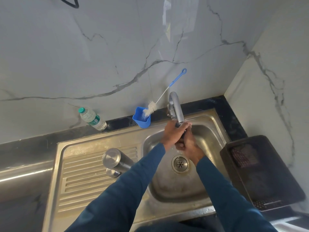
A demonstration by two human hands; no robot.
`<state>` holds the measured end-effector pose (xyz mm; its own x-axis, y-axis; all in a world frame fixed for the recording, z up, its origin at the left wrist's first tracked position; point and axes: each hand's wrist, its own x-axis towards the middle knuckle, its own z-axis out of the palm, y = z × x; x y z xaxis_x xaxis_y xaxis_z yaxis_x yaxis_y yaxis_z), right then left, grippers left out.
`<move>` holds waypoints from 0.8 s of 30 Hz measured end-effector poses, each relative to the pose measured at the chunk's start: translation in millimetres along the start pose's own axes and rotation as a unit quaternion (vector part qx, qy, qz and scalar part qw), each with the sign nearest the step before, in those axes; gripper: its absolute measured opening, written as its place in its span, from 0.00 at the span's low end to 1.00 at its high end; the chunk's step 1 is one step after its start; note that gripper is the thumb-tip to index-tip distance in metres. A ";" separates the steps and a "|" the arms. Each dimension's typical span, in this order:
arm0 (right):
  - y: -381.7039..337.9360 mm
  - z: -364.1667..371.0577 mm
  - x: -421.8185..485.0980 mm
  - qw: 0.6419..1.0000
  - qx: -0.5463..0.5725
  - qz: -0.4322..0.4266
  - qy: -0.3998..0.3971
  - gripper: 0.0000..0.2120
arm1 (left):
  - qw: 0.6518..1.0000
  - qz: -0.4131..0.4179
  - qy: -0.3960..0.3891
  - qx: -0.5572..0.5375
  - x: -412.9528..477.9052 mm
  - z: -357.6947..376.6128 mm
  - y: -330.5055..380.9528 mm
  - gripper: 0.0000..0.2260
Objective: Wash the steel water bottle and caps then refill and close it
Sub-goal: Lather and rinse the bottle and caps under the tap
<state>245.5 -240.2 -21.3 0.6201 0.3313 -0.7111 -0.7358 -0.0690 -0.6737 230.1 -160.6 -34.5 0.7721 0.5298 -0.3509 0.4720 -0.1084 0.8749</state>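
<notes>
The steel water bottle (117, 160) stands on the sink's ribbed drainboard, its flat end towards me. A small round steel cap (113, 172) lies against its near side. Both hands are together over the basin, right under the spout of the tap (175, 106). My left hand (173, 133) is uppermost and curls round a small dark cap (183, 135). My right hand (188, 147) grips the same piece from below. Most of the dark cap is hidden between my fingers. Wet streaks show on the basin floor.
A blue cup (142, 118) with a bottle brush (164, 96) leaning on the wall stands behind the sink (209, 131). A plastic water bottle (92, 118) leans at the back left. A dark plastic crate (260, 171) fills the counter on the right. The drain (180, 163) lies below my hands.
</notes>
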 end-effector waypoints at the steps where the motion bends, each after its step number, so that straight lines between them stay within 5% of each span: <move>1: 0.3 4.2 -0.8 0.999 -0.028 -0.017 0.023 0.38 | 1.000 -0.001 0.021 -0.003 0.1 3.4 -1.7 0.22; 5: 4.4 -0.6 9.1 0.977 -0.157 -0.126 0.069 0.24 | 0.992 -0.044 0.055 -0.105 -4.1 11.5 -0.2 0.08; 8: 2.5 -7.3 14.4 0.970 -0.213 -0.107 0.046 0.22 | 0.987 -0.054 0.039 -0.145 -6.5 9.8 6.5 0.02; 14: -8.4 -15.4 -3.2 0.997 -0.055 -0.045 -0.011 0.15 | 0.994 0.031 0.023 0.100 4.1 -4.4 -9.1 0.12; 18: -11.2 -24.7 -6.4 0.996 0.086 0.016 0.010 0.22 | 0.976 0.093 -0.036 0.195 14.4 -8.6 -19.6 0.36; 24: -22.1 -44.0 -5.1 0.992 0.064 0.052 -0.099 0.26 | 0.919 0.226 -0.179 0.268 19.9 -35.7 -2.4 0.29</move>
<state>270.6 -281.8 -11.6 0.4830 0.5075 -0.7135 -0.8291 0.0031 -0.5591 229.2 -119.8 -31.7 0.9861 0.0279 -0.1640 0.1364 -0.6993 0.7017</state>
